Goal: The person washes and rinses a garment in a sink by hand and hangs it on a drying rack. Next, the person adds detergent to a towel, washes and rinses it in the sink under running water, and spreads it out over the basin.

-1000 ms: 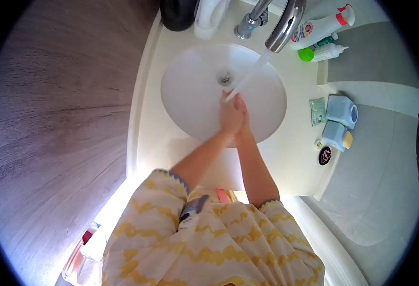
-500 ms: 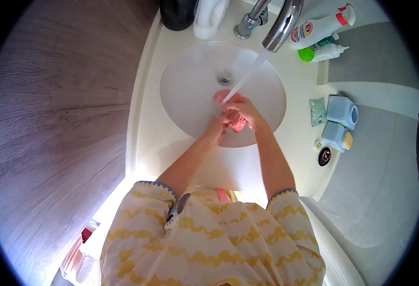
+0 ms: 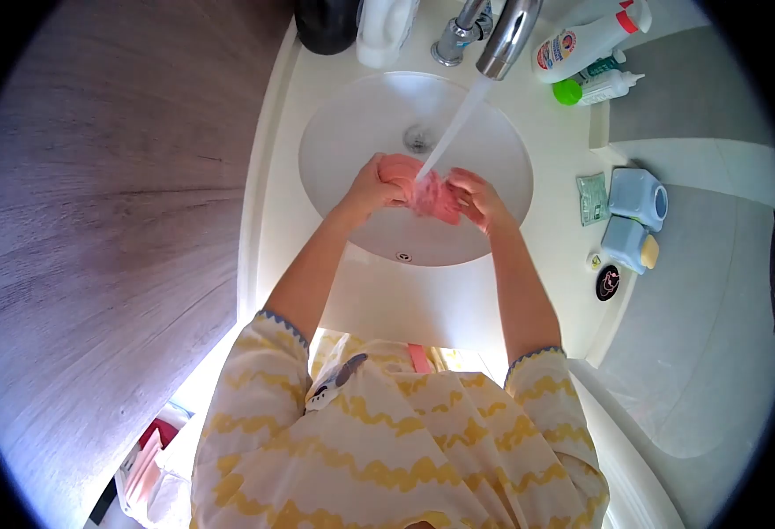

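A wet pink cloth is stretched between my two hands over the white oval sink basin. My left hand grips its left end, fingers wrapped round the edge. The right end is pinched in my right hand. Water runs from the chrome faucet onto the middle of the cloth. The metal drain shows just beyond the cloth.
Behind the basin stand a black bottle and a white bottle. A spray bottle and a green-capped bottle are at the back right. Blue containers, a green packet and a black round item line the right side.
My hands were clasped together, then the pink cloth came into view bunched between them. Now they have moved apart, with the cloth spread wider under the stream.
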The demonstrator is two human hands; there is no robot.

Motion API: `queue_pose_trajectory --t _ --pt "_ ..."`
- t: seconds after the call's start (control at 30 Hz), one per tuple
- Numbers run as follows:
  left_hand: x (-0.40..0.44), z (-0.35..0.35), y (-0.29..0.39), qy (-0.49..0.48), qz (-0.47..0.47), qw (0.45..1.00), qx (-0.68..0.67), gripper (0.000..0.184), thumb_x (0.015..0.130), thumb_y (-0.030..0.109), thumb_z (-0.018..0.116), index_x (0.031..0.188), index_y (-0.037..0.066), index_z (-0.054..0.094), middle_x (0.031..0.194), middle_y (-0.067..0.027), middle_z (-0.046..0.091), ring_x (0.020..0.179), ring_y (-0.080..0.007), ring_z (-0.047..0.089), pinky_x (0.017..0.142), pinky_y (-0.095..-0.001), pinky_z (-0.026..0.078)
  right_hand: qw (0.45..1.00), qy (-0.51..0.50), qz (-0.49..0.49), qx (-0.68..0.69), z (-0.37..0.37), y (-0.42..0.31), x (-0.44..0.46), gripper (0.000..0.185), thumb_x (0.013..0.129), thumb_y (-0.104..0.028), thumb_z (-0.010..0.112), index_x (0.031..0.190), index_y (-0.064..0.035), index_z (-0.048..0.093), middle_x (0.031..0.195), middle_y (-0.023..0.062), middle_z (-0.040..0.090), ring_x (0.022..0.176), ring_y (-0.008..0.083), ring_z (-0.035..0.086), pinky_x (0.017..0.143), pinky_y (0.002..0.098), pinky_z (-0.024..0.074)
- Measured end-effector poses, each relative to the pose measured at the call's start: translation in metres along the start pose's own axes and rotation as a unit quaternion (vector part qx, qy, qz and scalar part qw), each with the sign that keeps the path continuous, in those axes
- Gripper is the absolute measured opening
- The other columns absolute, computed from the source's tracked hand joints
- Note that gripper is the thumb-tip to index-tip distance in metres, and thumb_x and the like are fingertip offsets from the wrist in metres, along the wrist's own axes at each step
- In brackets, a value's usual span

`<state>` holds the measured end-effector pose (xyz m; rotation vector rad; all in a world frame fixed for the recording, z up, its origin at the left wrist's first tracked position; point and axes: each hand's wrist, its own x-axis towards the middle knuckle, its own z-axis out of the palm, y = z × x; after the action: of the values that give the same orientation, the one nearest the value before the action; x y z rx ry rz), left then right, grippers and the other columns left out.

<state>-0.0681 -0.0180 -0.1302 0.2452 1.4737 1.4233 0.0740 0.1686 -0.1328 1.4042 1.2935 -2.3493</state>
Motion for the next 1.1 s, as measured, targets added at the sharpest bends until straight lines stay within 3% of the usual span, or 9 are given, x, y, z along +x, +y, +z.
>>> queue_pose_trajectory --t 0.1,0.17,0.23,0.5,0.6,0.7,0.8,0.93,1.1 --pt "-0.005 0.019 -0.001 0.058 0.106 0.982 0.146 0.053 0.065 0.003 0.066 0.113 0.002 0.043 0.105 -0.0139 0.054 0.096 -0.0272 0.057 0.078 -0.0355 0.047 0.959 0.087 -0.04 0.265 -0.011 0.07 0.02 0.049 0.084 -0.034 0.057 0.123 -0.0053 0.048 0.111 0.0095 0.058 0.11 0.0186 0.051 0.092 0.0361 0.0407" --pt "-0.025 0.05 0.008 0.133 0.203 0.932 0.269 0.055 0.068 0.002 0.063 0.117 0.003 0.04 0.105 -0.0157 0.056 0.097 -0.0314 0.058 0.079 -0.0368 0.048 0.875 -0.219 0.038 0.429 0.041 0.066 -0.03 0.057 0.088 -0.047 0.045 0.128 -0.0068 0.043 0.125 0.01 0.05 0.117 0.024 0.046 0.099 0.0387 0.0337" --pt "-0.047 0.07 0.015 0.115 0.177 0.942 0.26 0.051 0.07 0.006 0.064 0.113 0.001 0.039 0.106 -0.0208 0.053 0.1 -0.0377 0.054 0.084 -0.0403 0.044 0.838 -0.267 0.024 0.475 0.087 0.052 -0.063 0.062 0.087 -0.053 0.044 0.126 -0.0051 0.042 0.124 0.0087 0.049 0.114 0.0244 0.048 0.099 0.0426 0.0345" --pt "-0.083 0.088 -0.007 0.187 0.094 0.912 0.353 0.061 0.074 0.024 0.073 0.113 -0.006 0.037 0.104 -0.0247 0.053 0.094 -0.0391 0.056 0.08 -0.0406 0.046 0.849 -0.052 -0.219 0.478 0.075 0.066 0.031 0.03 0.093 -0.033 0.045 0.116 -0.0136 0.048 0.116 0.0018 0.051 0.114 0.0174 0.046 0.097 0.0367 0.0371" --pt "-0.03 0.099 -0.031 0.366 0.255 0.775 0.447 0.059 0.078 0.024 0.069 0.115 -0.006 0.035 0.099 -0.0231 0.052 0.093 -0.0373 0.055 0.079 -0.0402 0.047 0.885 -0.079 -0.209 0.409 0.08 0.064 0.018 0.028 0.094 -0.025 0.046 0.12 -0.0161 0.043 0.122 -0.0012 0.046 0.114 0.0145 0.044 0.095 0.0338 0.0389" --pt "0.018 0.08 -0.003 0.352 0.014 0.935 0.043 0.066 0.08 0.027 0.065 0.125 -0.004 0.028 0.105 -0.0207 0.053 0.096 -0.035 0.056 0.082 -0.0383 0.046 0.904 -0.04 -0.223 0.361 0.102 0.054 -0.018 0.034 0.094 -0.026 0.046 0.126 -0.0175 0.037 0.128 -0.0037 0.041 0.115 0.0129 0.042 0.094 0.0328 0.0392" --pt "0.009 0.081 0.005 0.324 -0.035 0.945 0.033 0.066 0.083 0.029 0.06 0.133 0.0 0.028 0.114 -0.0162 0.053 0.098 -0.03 0.057 0.083 -0.0368 0.046 0.933 -0.077 -0.187 0.297 0.094 0.056 -0.02 0.03 0.096 -0.037 0.04 0.118 -0.0175 0.047 0.121 -0.0027 0.047 0.11 0.0143 0.046 0.092 0.0325 0.0404" --pt "-0.008 0.113 -0.016 0.351 0.264 0.854 0.28 0.057 0.078 0.021 0.063 0.126 -0.001 0.043 0.11 -0.0136 0.06 0.094 -0.0309 0.06 0.081 -0.0357 0.047 0.917 -0.176 -0.152 0.324 0.054 0.055 -0.001 0.038 0.094 -0.046 0.039 0.116 -0.0167 0.051 0.116 -0.0047 0.051 0.105 0.0119 0.049 0.086 0.0302 0.0428" --pt "0.017 0.091 -0.014 0.344 0.071 0.924 0.149 0.046 0.081 0.017 0.057 0.122 -0.001 0.048 0.112 -0.0137 0.06 0.097 -0.0301 0.059 0.083 -0.0355 0.046 0.919 -0.025 -0.061 0.388 0.088 0.047 -0.023 0.035 0.095 -0.044 0.039 0.11 -0.0163 0.053 0.094 -0.0044 0.058 0.083 0.0085 0.052 0.071 0.0255 0.0427"
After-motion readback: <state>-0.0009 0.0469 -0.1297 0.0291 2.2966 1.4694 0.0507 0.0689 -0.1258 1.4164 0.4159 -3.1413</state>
